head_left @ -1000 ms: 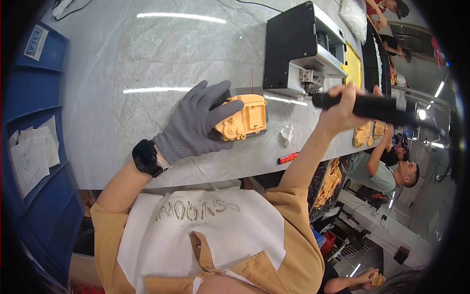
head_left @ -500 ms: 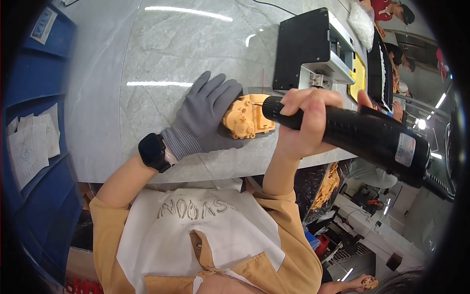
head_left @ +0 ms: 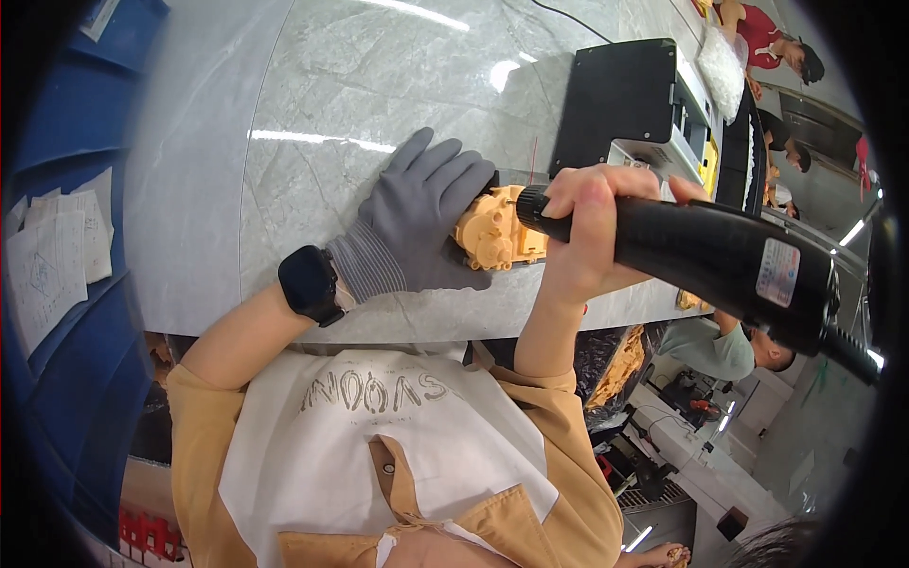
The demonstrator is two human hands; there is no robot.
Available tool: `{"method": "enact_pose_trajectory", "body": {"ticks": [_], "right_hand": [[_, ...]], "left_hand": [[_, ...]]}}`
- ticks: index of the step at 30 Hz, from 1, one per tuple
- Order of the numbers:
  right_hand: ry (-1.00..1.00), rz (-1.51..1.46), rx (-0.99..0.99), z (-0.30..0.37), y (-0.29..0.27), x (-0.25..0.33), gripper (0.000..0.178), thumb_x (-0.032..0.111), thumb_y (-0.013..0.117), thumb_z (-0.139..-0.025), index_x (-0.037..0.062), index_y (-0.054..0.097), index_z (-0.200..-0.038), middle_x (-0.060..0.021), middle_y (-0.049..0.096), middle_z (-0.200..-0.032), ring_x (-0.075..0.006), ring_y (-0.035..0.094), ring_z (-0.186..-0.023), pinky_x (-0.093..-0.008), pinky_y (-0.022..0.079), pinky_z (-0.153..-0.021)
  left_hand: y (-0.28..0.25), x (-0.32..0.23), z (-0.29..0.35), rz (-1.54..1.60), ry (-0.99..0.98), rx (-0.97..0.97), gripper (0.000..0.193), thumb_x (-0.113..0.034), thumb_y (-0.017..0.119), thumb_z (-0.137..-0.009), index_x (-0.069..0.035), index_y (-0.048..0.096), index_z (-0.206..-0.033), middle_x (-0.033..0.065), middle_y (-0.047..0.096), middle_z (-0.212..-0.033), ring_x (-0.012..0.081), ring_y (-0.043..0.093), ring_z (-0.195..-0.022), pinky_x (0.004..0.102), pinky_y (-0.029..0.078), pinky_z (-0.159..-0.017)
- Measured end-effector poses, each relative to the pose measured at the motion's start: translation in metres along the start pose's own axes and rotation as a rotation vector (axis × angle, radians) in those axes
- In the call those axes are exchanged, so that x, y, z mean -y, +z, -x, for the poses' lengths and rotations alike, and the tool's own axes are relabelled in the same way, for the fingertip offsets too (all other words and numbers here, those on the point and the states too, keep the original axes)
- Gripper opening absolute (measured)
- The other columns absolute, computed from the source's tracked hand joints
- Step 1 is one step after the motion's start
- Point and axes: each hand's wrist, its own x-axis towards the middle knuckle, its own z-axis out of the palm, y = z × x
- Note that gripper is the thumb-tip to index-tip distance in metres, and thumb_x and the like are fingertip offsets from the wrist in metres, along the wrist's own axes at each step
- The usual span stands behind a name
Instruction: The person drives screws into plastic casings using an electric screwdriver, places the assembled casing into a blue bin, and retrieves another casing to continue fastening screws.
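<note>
Under the left hand [head_left: 421, 222], orange part [head_left: 492, 232] meets screwdriver [head_left: 701, 256].

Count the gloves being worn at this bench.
1. The grey glove is on the left hand, pressing down on the yellow part. The right hand is bare and grips the black power tool.

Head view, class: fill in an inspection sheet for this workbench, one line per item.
Surface: grey marble-pattern tabletop, glossy with light streaks.
Job's things: yellow plastic housing on the table; black electric screwdriver, tip against the housing.
Clutter: black box-shaped machine behind the housing.
Grippers: left hand, grey-gloved, lies flat against the housing; right hand, bare, grips the screwdriver.
Cables: thin dark cable at the table's far edge.
Surroundings: blue bins with papers at left; other people at right.
</note>
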Motion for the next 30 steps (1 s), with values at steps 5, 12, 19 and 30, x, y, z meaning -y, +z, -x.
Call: {"method": "enact_pose_trajectory", "body": {"ticks": [5, 12, 19, 30], "right_hand": [[0.032, -0.076, -0.112, 0.002, 0.0, 0.008, 0.063, -0.003, 0.055, -0.076, 0.0056, 0.019, -0.127, -0.009, 0.052, -0.065, -0.0152, 0.049, -0.044, -0.0306, 0.044, -0.044], [-0.128, -0.392, -0.288, -0.008, -0.042, 0.082, 0.015, 0.017, 0.048, -0.084, 0.0064, 0.042, -0.074, -0.0028, 0.043, -0.07, -0.012, 0.041, -0.051, -0.0272, 0.036, -0.054], [-0.179, -0.45, -0.379, 0.036, -0.105, 0.103, 0.024, 0.014, 0.047, -0.086, 0.0008, 0.046, -0.105, -0.0018, 0.04, -0.074, -0.0117, 0.039, -0.059, -0.0298, 0.033, -0.063], [0.068, -0.339, -0.551, 0.059, -0.099, 0.079, 0.041, 0.012, 0.046, -0.089, -0.0006, 0.035, -0.126, -0.0017, 0.04, -0.074, -0.0113, 0.038, -0.06, -0.0281, 0.034, -0.061]], "left_hand": [[-0.005, -0.004, -0.007, -0.02, -0.064, 0.015, 0.078, -0.055, 0.076, -0.053, -0.003, 0.054, -0.107, 0.0153, 0.051, -0.114, 0.0365, 0.044, -0.114, 0.0489, 0.027, -0.103], [0.005, -0.01, -0.014, -0.173, -0.177, 0.121, 0.064, -0.063, 0.059, -0.066, -0.005, 0.067, -0.093, 0.0147, 0.052, -0.119, 0.0355, 0.032, -0.125, 0.0442, 0.013, -0.109], [-0.039, -0.052, 0.049, 0.809, -0.441, -0.679, 0.046, -0.031, 0.069, -0.075, -0.003, 0.053, -0.108, 0.0103, 0.057, -0.106, 0.0216, 0.054, -0.103, 0.034, 0.042, -0.089], [-0.093, -0.043, 0.448, 0.912, -1.193, -1.827, 0.037, -0.033, 0.056, -0.084, -0.011, 0.053, -0.114, 0.0015, 0.06, -0.104, 0.0149, 0.053, -0.105, 0.0347, 0.041, -0.09]]}}
